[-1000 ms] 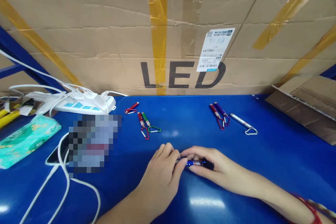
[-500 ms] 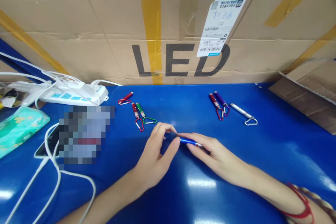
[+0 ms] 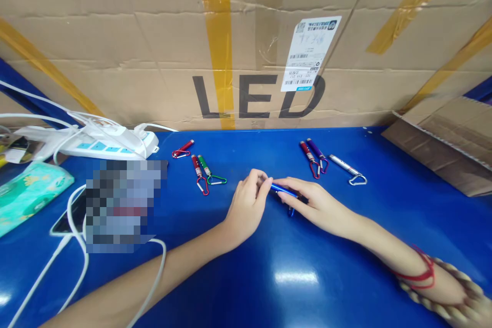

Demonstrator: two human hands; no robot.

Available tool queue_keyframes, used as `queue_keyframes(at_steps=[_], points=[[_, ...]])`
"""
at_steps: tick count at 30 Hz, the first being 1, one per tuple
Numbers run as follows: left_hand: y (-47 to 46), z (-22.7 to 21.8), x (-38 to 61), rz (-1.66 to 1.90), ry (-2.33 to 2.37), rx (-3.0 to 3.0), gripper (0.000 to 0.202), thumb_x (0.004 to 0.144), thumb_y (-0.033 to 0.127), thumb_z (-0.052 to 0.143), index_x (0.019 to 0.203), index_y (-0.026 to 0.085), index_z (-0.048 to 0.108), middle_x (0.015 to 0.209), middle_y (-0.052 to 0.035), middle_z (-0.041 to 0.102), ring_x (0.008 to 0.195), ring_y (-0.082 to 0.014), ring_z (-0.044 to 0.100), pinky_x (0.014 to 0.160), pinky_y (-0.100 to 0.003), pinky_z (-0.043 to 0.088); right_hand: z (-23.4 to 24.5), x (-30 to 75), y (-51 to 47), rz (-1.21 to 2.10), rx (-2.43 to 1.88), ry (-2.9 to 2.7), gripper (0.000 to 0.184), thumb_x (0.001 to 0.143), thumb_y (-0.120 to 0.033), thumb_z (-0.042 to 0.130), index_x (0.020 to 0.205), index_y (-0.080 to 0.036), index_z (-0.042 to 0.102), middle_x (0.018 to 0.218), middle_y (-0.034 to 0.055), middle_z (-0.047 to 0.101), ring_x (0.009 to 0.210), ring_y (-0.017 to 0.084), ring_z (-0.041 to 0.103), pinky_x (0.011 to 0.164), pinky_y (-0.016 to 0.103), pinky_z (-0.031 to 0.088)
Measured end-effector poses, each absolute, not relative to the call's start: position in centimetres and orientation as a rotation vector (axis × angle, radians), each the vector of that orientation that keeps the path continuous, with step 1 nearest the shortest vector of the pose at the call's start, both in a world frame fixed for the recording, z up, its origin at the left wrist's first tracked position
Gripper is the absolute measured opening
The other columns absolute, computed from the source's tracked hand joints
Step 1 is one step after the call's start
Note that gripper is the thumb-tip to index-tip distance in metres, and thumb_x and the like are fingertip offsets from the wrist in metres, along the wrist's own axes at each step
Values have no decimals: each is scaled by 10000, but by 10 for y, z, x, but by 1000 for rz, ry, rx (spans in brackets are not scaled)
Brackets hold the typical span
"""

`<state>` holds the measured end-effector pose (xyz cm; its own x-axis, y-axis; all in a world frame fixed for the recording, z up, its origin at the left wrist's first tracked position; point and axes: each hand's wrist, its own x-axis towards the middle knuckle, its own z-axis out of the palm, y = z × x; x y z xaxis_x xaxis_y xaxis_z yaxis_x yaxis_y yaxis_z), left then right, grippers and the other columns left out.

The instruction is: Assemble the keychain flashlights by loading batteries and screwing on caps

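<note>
Between my hands is a small blue keychain flashlight point(image 3: 284, 191) with a blue carabiner point(image 3: 291, 211) hanging below it. My left hand point(image 3: 244, 212) pinches its left end between thumb and fingers. The fingers of my right hand point(image 3: 321, 207) close on its other end and partly cover it. Beyond my left hand lie a red flashlight point(image 3: 197, 165) and a green flashlight point(image 3: 205, 165), with another red one point(image 3: 186, 148) farther back. Past my right hand, a red flashlight point(image 3: 307, 152) lies beside a purple one point(image 3: 315, 148) and a silver one point(image 3: 343, 164). All have carabiners.
A large cardboard box point(image 3: 154, 72) marked LED stands along the back of the blue table point(image 3: 346, 277). White cables, a power strip point(image 3: 111, 146), a green soft pack point(image 3: 34, 192) and a pixelated area occupy the left. Another cardboard box point(image 3: 446, 148) is at right.
The blue flashlight has turned in my hands, and its carabiner now shows below it. Both hands have shifted slightly; my left hand has moved right and up, its fingers more closed.
</note>
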<state>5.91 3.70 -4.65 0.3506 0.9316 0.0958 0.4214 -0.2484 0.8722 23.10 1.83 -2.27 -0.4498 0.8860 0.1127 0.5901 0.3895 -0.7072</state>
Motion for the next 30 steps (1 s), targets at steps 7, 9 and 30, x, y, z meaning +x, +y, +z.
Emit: queue_keyframes(at_steps=[7,9,30], points=[[45,-47,67,865,1194,1793,131,916,301,451,832,209,488,690,36,548,707,-153,553,662,-255,372,-11,310,36,56,-1929,-2050,393,757,-454,590,1088,-246,624,1065,86,613,850,236,623,701,378,502],[47,-47,69,886,1204,1775,150,913,331,456,828,213,490,690,36,552,697,-151,557,654,-249,378,-15,344,42,12,-2258,-1855,401,635,-378,666,985,-183,657,897,126,658,633,256,629,541,391,482],[53,-51,66,1109,992,1422,112,914,287,431,843,202,444,628,39,571,591,-120,540,577,-216,369,-66,305,98,-80,-1767,-2091,450,909,-385,316,1202,-161,574,1191,175,528,1112,310,521,895,501,439]])
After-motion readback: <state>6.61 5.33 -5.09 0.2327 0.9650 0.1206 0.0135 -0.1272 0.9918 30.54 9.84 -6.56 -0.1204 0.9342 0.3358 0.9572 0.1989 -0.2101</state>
